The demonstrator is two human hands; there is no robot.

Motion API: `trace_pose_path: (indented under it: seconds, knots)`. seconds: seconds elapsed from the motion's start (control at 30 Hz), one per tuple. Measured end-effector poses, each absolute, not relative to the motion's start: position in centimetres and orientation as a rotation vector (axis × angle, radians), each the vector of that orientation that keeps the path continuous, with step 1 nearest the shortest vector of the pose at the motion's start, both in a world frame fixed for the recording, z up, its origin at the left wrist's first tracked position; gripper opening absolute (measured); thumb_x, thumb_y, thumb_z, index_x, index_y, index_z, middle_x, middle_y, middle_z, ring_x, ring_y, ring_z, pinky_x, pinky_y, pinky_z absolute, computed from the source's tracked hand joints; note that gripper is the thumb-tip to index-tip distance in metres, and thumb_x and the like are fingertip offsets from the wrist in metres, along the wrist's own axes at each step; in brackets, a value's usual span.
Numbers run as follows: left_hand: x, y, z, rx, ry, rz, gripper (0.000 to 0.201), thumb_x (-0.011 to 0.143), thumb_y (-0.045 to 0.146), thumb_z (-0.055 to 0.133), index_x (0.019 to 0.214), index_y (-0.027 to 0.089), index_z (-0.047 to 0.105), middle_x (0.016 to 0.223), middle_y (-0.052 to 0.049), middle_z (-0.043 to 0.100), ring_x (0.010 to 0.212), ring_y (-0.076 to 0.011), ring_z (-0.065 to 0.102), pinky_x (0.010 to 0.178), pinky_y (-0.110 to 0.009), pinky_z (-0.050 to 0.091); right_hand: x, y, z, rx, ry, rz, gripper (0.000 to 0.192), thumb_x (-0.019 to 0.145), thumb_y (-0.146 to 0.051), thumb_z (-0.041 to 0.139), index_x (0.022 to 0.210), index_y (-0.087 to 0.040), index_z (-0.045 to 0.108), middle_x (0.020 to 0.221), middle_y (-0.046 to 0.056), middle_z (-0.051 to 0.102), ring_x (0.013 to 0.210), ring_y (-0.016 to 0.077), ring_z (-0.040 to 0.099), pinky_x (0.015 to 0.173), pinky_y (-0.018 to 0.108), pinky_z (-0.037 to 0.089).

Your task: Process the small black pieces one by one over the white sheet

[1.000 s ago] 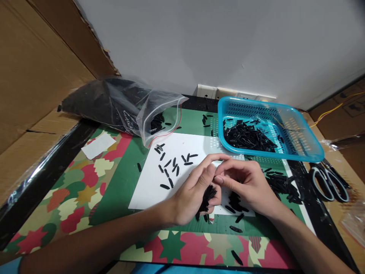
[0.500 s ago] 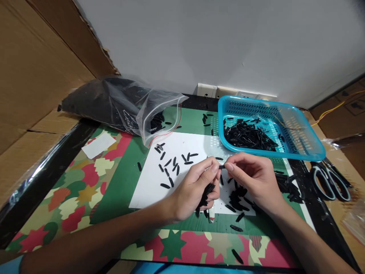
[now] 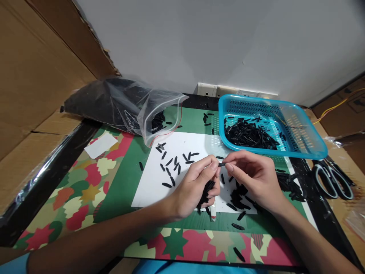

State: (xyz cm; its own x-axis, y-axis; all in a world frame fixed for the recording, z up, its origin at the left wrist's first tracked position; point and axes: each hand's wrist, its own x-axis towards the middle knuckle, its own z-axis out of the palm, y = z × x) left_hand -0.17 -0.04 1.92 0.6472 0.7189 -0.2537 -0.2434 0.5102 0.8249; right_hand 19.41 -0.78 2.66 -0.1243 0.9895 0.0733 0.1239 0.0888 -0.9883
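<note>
Green mat with patterned borders (image 3: 122, 179), laid flat beneath most of the rest; clear zip bag (image 3: 114, 106), bulky, dark-filled, on its side at far left, mouth open; blue basket (image 3: 251, 108), slotted, far right, holding a black heap (image 3: 248, 135); white sheet (image 3: 154, 194), central, strewn with loose black pieces (image 3: 172, 181); scissors (image 3: 332, 177), just beside the basket's near right corner; left hand (image 3: 196, 182), curled nearly closed, thumb and forefinger pinching one end of a single black piece (image 3: 221, 164); right hand (image 3: 253, 171), fingers bent, thumb and fingertips closed at its other end; black bundle (image 3: 205, 195), tucked under the left hand's lower fingers; smallest, that single piece, above the sheet, between both hands; step in hand, as judged: close handling of one piece by its ends; next move seems to call for a light pinch and a curled left palm, lest the bundle spill
</note>
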Motion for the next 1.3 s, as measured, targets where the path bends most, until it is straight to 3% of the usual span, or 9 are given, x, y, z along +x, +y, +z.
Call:
trace_pose_path:
  seconds: [0.23,0.67,0.77,0.87,0.97,1.03,1.13,1.3]
  knots:
    - [-0.3,0.0,1.8,0.812,0.621,0.601,0.041,0.109,0.056,0.048,0.089,0.021,0.048,0.061,0.008,0.045,0.042,-0.0046,0.036,0.039,-0.013,0.032,19.5,-0.7,2.4,-1.207,-1.435,1.167,0.023,0.099,-0.038,0.075,0.087,-0.018,0.076,0.067,-0.001,0.065,0.052,0.0093,0.049,0.048,0.023,0.038]
    - [-0.4,0.1,1.6,0.782,0.617,0.608,0.041,0.109,0.055,0.051,0.086,0.021,0.050,0.060,0.008,0.045,0.042,-0.0044,0.035,0.038,-0.012,0.031,19.5,-1.0,2.4,-1.174,-1.495,1.133,0.020,0.102,-0.033,0.071,0.088,-0.019,0.073,0.068,-0.003,0.065,0.052,0.0085,0.051,0.049,0.021,0.040]
    - [-0.4,0.1,1.7,0.778,0.625,0.612,0.040,0.109,0.055,0.051,0.087,0.021,0.050,0.060,0.008,0.045,0.042,-0.0048,0.037,0.038,-0.012,0.032,19.5,-1.5,2.5,-1.222,-1.628,0.867,0.015,0.104,-0.027,0.067,0.091,-0.020,0.072,0.073,-0.001,0.068,0.057,0.0113,0.056,0.052,0.024,0.044]
    - [-0.4,0.1,1.7,0.775,0.618,0.617,0.038,0.109,0.054,0.051,0.089,0.021,0.051,0.059,0.008,0.045,0.042,-0.0045,0.035,0.038,-0.011,0.032,20.6,-1.5,2.6,-1.181,-1.801,0.288,0.009,0.099,-0.013,0.069,0.095,-0.021,0.071,0.077,0.001,0.070,0.064,0.0153,0.060,0.061,0.030,0.048]
    - [-0.3,0.1,1.6,0.769,0.607,0.627,0.036,0.109,0.054,0.049,0.093,0.022,0.051,0.059,0.008,0.045,0.042,-0.0048,0.034,0.038,-0.011,0.032,23.0,-0.9,2.8,-1.163,-1.790,-0.382,0.019,0.089,-0.007,0.079,0.100,-0.023,0.075,0.078,0.004,0.073,0.075,0.0237,0.065,0.076,0.040,0.052]
    - [-0.3,0.2,1.6,0.765,0.616,0.633,0.036,0.109,0.055,0.047,0.095,0.023,0.051,0.058,0.009,0.045,0.041,-0.0052,0.034,0.038,-0.012,0.031,24.6,-0.3,2.9,-1.295,-1.706,-0.545,0.024,0.090,-0.010,0.080,0.109,-0.024,0.077,0.091,0.008,0.078,0.090,0.0316,0.070,0.090,0.050,0.052]
    - [-0.3,0.3,1.7,0.759,0.635,0.632,0.036,0.109,0.057,0.045,0.098,0.024,0.051,0.057,0.009,0.045,0.040,-0.0055,0.034,0.037,-0.011,0.031,25.5,0.3,3.0,-1.319,-1.760,-0.545,0.035,0.093,-0.012,0.078,0.125,-0.024,0.075,0.110,0.014,0.078,0.104,0.0359,0.070,0.094,0.053,0.051]
    - [-0.2,0.2,1.6,0.774,0.627,0.624,0.034,0.109,0.059,0.044,0.105,0.026,0.051,0.058,0.010,0.043,0.041,-0.0056,0.031,0.037,-0.011,0.031,22.2,-0.5,3.1,-0.978,-2.021,0.004,0.027,0.092,-0.002,0.073,0.111,-0.021,0.072,0.097,0.008,0.074,0.088,0.0240,0.067,0.080,0.040,0.052]
